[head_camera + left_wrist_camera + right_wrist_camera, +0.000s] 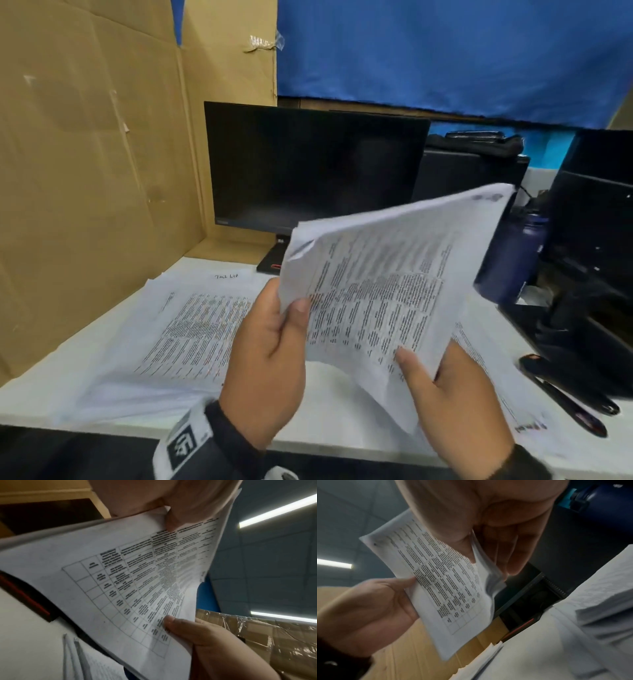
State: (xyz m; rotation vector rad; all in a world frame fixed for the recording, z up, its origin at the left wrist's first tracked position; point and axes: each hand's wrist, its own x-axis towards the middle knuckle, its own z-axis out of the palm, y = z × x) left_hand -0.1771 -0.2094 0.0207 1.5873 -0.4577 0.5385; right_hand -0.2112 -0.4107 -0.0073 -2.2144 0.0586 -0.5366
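Printed sheets [383,294] hang above the white desk [329,411], in front of the dark monitor [308,164]. Left hand [267,359] pinches their left edge with the thumb on top. Right hand [448,394] grips their lower right corner.

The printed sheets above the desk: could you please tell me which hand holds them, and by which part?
Both. The left hand pinches the printed sheets at their left edge, thumb on top; the right hand pinches their lower right edge.
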